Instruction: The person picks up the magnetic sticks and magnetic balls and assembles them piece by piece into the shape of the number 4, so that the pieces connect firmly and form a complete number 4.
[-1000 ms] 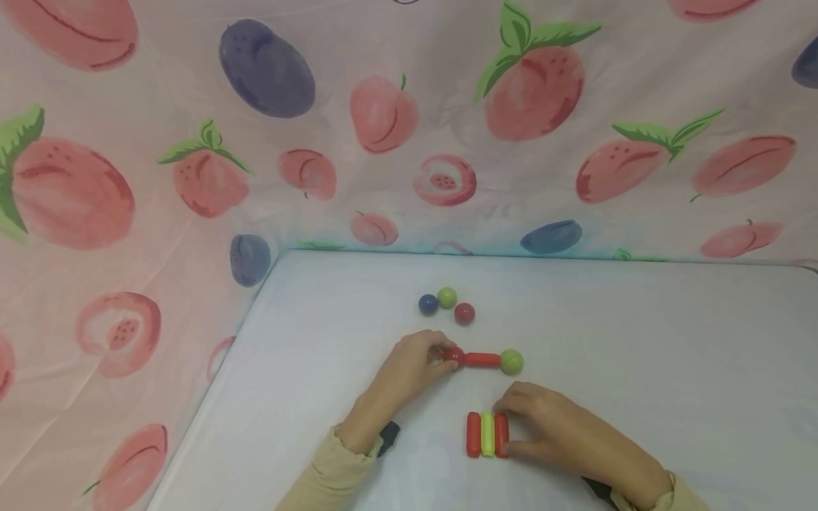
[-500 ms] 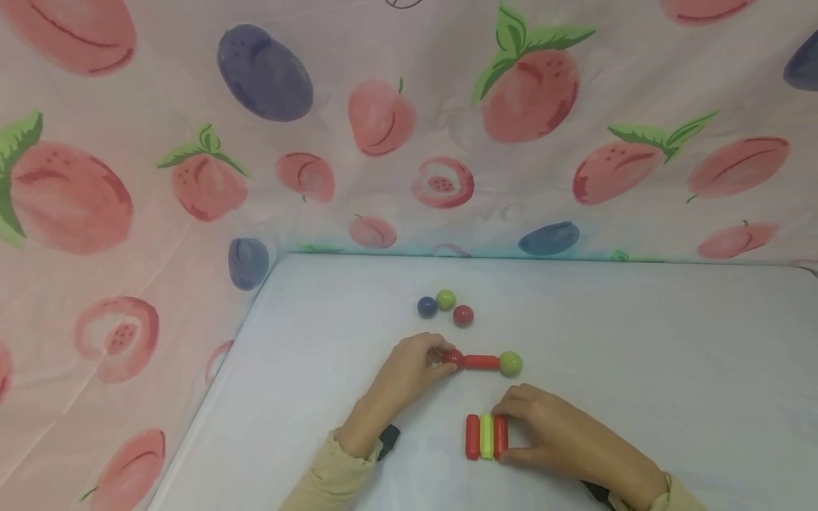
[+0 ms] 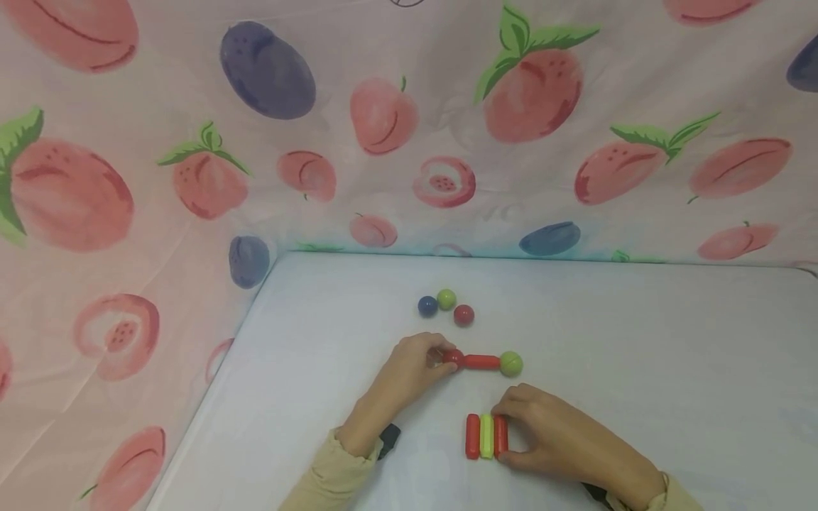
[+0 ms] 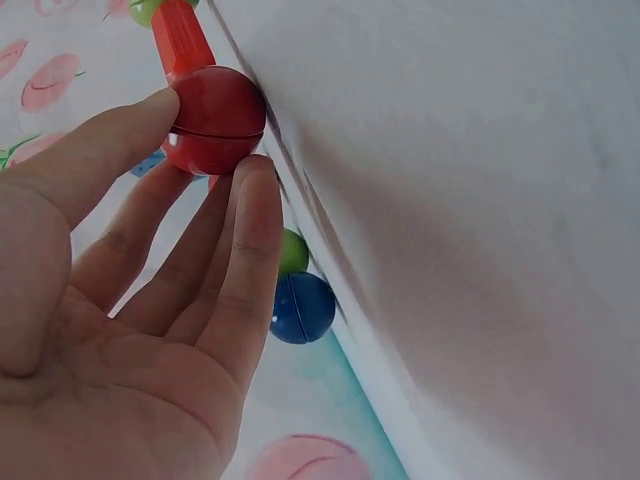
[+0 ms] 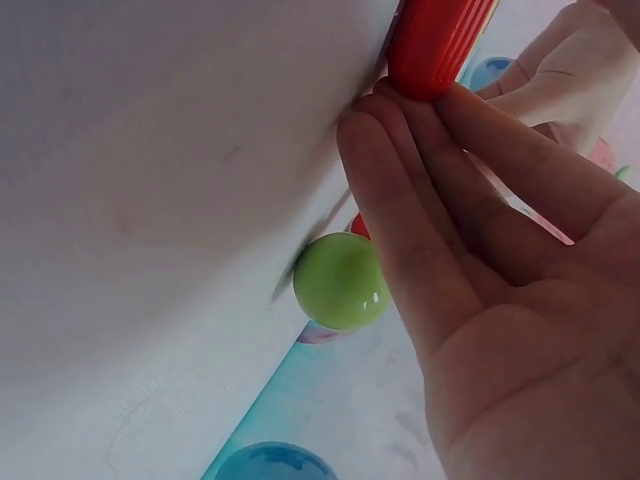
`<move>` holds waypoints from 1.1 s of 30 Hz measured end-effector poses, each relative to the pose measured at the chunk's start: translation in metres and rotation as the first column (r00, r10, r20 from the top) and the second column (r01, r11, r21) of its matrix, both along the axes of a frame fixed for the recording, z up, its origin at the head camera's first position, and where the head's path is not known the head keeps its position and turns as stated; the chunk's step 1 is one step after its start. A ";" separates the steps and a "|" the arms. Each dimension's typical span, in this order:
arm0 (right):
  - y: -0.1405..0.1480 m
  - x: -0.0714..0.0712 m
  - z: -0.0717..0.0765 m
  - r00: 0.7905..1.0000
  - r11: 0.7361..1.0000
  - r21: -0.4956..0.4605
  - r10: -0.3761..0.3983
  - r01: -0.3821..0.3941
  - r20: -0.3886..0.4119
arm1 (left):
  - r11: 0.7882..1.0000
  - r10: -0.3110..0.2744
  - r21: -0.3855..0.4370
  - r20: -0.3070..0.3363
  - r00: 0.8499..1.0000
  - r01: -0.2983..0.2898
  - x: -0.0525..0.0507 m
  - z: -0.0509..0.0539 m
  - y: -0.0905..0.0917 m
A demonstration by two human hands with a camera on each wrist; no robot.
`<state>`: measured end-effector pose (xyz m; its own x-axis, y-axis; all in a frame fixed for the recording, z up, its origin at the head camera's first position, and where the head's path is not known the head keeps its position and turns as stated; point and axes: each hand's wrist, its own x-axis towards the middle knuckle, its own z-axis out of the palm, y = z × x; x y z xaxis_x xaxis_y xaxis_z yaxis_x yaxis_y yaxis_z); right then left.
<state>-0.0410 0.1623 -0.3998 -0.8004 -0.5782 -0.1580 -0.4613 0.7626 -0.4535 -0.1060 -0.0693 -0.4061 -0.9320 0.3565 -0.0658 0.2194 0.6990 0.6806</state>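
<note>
My left hand [image 3: 409,369] pinches a red ball [image 3: 454,358] between thumb and fingertips; the left wrist view shows the same red ball [image 4: 216,120] with a seam round it. A red rod [image 3: 482,362] runs from that ball to a green ball [image 3: 511,363] at its right end. Nearer the body, two red rods and a green rod [image 3: 487,436] lie side by side. My right hand [image 3: 562,433] has its thumb and fingertips at the two ends of the rightmost red rod [image 3: 501,436]. In the right wrist view, fingertips touch the red rod's end [image 5: 432,50].
Behind the left hand, a blue ball [image 3: 427,306], a green ball [image 3: 446,299] and a red ball [image 3: 464,315] sit close together on the white table [image 3: 639,341]. Fruit-patterned cloth [image 3: 447,106] hangs along the table's back and left edges.
My right thumb has shifted slightly at the near end of the rightmost red rod. The left hand and the balls and rods hold their places.
</note>
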 end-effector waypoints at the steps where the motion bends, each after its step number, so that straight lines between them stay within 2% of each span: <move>1: 0.000 0.000 0.000 1.000 1.000 0.001 0.002 -0.002 -0.008 | 1.000 0.000 0.001 0.000 1.000 0.000 0.000 0.000 0.000; 12: 0.000 -0.003 0.001 0.999 1.000 0.001 0.018 -0.018 -0.032 | 1.000 0.011 -0.010 0.002 1.000 -0.011 0.001 0.001 0.001; 24: 0.001 -0.009 0.010 0.998 1.000 -0.009 -0.002 0.002 -0.062 | 1.000 0.006 -0.012 0.005 1.000 -0.006 0.001 0.003 0.001; 33: -0.002 -0.014 0.019 0.997 0.998 -0.003 -0.059 0.059 -0.047 | 1.000 -0.011 -0.014 -0.002 1.000 0.011 0.003 0.000 0.001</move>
